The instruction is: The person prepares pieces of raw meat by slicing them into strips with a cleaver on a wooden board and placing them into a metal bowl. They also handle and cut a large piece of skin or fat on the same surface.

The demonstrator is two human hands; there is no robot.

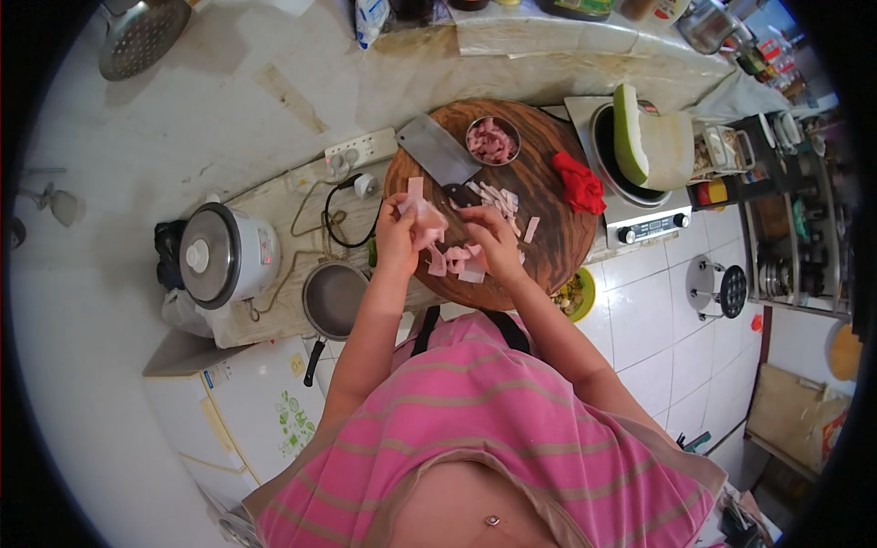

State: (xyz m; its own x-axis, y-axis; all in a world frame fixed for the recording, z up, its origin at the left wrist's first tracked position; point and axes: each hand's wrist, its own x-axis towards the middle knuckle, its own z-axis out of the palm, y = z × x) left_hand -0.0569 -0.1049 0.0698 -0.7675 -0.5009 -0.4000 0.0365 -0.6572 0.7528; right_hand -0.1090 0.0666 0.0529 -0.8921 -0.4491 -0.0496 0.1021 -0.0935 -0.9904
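Observation:
My left hand (397, 236) grips several thin, pale pink slices of raw meat (428, 222) above a round wooden chopping board (541, 246). Facing it, my right hand (499, 243) has its fingers bent and apart, with nothing seen in them. Beneath and between the hands, more pale slices (464, 262) lie on the wood. A heap of cut strips (499, 200) sits just beyond my right fingers. A cleaver (438, 147) lies flat, its dark handle towards my hands. Near the board's far edge stands a round metal bowl (493, 161) of cut pink meat (491, 139).
A red cloth or bag (579, 183) lies at the board's right edge. Beyond it, a large winter melon piece (661, 147) rests over a pot on an electric cooker (647, 226). Leftward are a saucepan (336, 298), cords and a rice cooker (253, 250). A yellow-green bowl (587, 294) is below right.

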